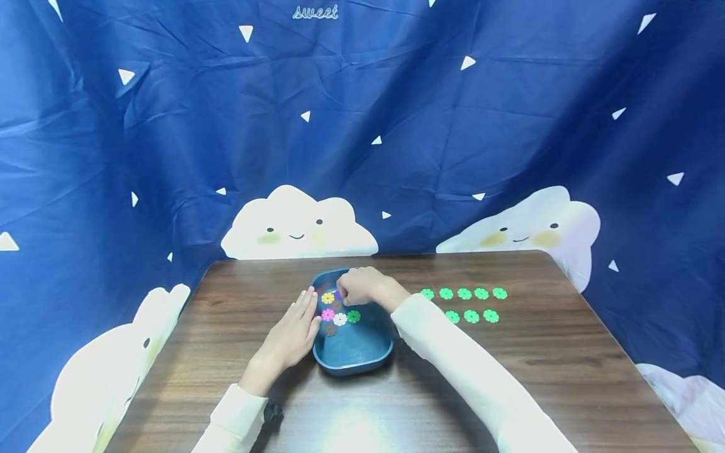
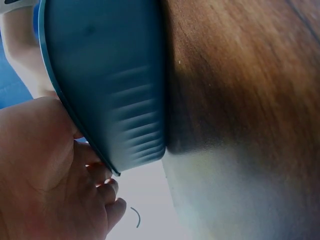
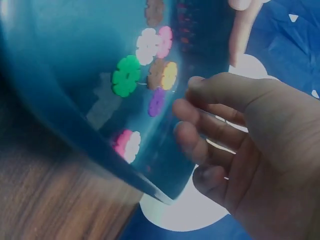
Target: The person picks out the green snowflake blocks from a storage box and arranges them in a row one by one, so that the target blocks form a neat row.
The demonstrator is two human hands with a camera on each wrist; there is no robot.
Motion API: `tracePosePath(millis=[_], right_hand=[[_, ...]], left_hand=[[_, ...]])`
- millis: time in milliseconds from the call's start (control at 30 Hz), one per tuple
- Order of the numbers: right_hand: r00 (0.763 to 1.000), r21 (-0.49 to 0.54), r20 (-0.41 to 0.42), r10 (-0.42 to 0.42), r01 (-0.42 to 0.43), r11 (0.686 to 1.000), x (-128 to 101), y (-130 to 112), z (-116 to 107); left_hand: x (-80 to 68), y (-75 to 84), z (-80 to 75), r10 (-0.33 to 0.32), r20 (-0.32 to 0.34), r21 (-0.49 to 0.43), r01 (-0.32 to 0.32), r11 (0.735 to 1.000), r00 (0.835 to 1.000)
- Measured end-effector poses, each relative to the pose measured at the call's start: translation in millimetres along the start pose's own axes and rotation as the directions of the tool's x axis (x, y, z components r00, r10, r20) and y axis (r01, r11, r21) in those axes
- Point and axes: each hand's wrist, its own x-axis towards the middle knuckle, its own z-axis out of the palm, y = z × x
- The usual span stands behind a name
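Note:
A dark teal plastic tray [image 1: 354, 349] holds several small flower-shaped plastic pieces. Among them are a yellow piece [image 1: 328, 297], a pink piece [image 1: 328, 315], a white piece [image 1: 340, 319], a green piece [image 1: 354, 316] and a purple piece [image 3: 156, 102]. My left hand [image 1: 290, 332] rests along the tray's left rim, fingers straight. Over the tray's far end is my right hand [image 1: 364, 285], its fingers loosely bent and nothing between them in the right wrist view. It hides an overlapping pink-and-white pair [image 3: 132, 147] from the head view.
Right of the tray, green flower pieces [image 1: 464, 294] lie in two rows on the brown wooden table [image 1: 544, 352]. The right forearm covers part of the nearer row. A blue curtain [image 1: 408, 126] with clouds hangs behind the table's far edge.

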Motion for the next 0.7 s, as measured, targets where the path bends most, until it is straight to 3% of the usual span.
tracePosePath(millis=[167,400,700], right_hand=[[0.993,0.009,0.094,0.076,-0.077,0.997,2.8,-4.3,4.2],[0.971,-0.023,0.180,0.158,-0.156,0.987,2.2,-6.1,9.6],[0.966,-0.133,0.184,0.180,-0.157,0.979,5.7,-12.1,15.9]], left_hand=[[1.4,-4.1,4.5,0.015,-0.017,0.001,-0.015,1.000,1.000],[-0.3,2.6,-1.9,0.013,-0.037,-0.019,-0.013,1.000,0.999],[-1.1,2.3,-0.6,-0.004,-0.025,-0.012,0.004,1.000,1.000]])
